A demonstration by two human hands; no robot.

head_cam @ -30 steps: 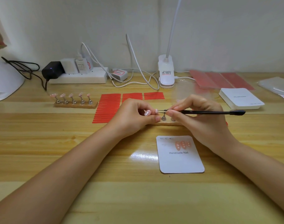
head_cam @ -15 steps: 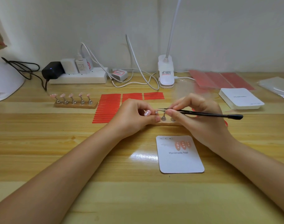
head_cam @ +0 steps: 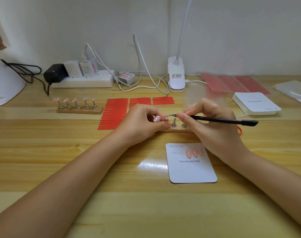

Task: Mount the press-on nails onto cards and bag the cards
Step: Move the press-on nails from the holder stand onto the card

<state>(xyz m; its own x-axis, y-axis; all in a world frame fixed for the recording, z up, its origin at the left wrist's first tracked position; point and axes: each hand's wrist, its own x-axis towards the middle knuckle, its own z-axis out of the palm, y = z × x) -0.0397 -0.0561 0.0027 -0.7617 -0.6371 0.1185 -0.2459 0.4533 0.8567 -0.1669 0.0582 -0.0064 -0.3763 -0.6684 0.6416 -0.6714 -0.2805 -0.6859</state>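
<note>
Nearby, red strips, loaded nail stand, lamp clip, card stack.

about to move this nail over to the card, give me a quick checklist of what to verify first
1. Tweezers held in right hand: ok.
2. Pink nail at the tweezer tips: ok; firmness of grip: cannot tell.
3. Left hand at the near stand: ok.
4. Card lies flat below the hands: ok.
5. Free space left of its three mounted nails: ok.
6. Adhesive on that spot: cannot tell.
</note>
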